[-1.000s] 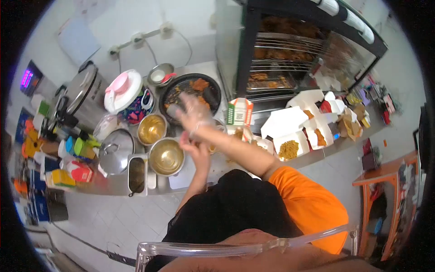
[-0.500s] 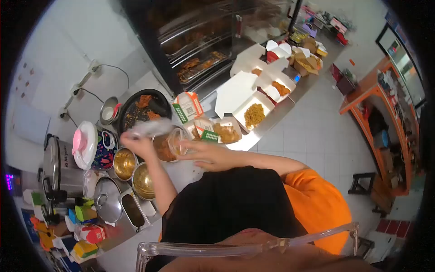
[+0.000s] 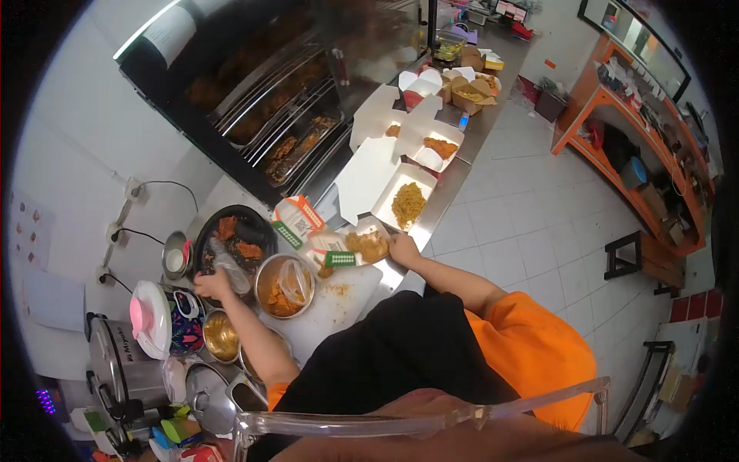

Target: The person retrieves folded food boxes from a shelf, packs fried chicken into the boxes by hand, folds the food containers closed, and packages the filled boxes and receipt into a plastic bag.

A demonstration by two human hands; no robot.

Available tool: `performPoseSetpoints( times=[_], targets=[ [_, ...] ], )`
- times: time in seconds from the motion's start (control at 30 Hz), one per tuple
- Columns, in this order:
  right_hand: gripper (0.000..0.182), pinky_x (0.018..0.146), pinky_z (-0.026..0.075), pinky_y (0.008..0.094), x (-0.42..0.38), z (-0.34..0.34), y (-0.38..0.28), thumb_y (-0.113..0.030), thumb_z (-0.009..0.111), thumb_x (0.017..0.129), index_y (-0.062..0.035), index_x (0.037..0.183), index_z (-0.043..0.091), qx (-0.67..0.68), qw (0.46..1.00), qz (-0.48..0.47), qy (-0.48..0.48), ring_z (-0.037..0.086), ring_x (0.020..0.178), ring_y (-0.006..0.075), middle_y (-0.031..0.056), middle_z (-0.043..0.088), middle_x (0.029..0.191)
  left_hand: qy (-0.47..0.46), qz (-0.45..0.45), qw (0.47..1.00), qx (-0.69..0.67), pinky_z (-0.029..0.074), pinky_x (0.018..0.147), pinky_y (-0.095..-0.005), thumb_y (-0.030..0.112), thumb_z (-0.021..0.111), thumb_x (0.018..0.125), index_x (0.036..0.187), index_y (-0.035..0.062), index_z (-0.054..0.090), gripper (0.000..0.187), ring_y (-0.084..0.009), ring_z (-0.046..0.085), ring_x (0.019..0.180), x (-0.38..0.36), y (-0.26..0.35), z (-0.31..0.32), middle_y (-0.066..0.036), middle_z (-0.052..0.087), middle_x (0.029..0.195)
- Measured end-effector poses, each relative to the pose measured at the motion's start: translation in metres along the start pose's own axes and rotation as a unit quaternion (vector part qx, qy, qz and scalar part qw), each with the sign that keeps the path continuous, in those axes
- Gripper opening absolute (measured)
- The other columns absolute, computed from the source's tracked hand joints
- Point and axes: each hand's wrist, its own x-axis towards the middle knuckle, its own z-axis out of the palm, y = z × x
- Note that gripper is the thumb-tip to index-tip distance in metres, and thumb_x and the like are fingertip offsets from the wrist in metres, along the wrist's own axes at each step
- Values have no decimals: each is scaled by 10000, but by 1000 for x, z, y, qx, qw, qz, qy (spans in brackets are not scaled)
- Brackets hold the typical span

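Note:
My left hand [image 3: 212, 285] is closed at the near edge of a black pan [image 3: 265, 217], against a crumpled clear plastic bag [image 3: 230, 266] that reaches into the pan. Pieces of reddish fried chicken [image 3: 249, 249] lie in that pan. My right hand [image 3: 403, 251] grips the right side of an open paper box [image 3: 378, 223] with breaded food inside. Between the hands stands a steel bowl [image 3: 312, 296] with orange-coated pieces and another clear plastic piece [image 3: 292, 279]. Behind the paper box is a carton with orange and green print [image 3: 299, 213].
An open white box [image 3: 382, 209] holds yellow food, with more boxes along the steel counter [image 3: 454, 175]. A glass-fronted warming cabinet [image 3: 262, 100] stands behind. At left are a patterned pot [image 3: 183, 327], a steel cooker [image 3: 123, 354] and a brass-coloured bowl [image 3: 222, 336]. Crumbs lie on a white board [image 3: 346, 300].
My right hand has moved from the steel bowl to the paper box. My left hand has shifted to the pan's edge, and the plastic is lower in the pan. The camera view has turned.

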Motion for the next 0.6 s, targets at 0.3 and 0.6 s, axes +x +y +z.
performPoseSetpoints(
  times=[0.3,0.6],
  targets=[
    [281,554,552,303,-44,-80,39,-148,377,937,88,914,528,376,913,64,-143,644,590,237,164,608,702,-223,282,922,144,418,912,-414,230,848,508,1100,-32,402,786,-402,453,1124,30,-3,-14,-265,489,1172],
    [318,596,552,286,-86,-222,103,-177,405,942,111,931,540,309,949,45,-43,641,658,218,145,606,802,-259,222,940,25,431,759,-468,348,372,908,854,-72,616,489,-433,570,816,-262,29,-27,-295,592,863]
  ],
)
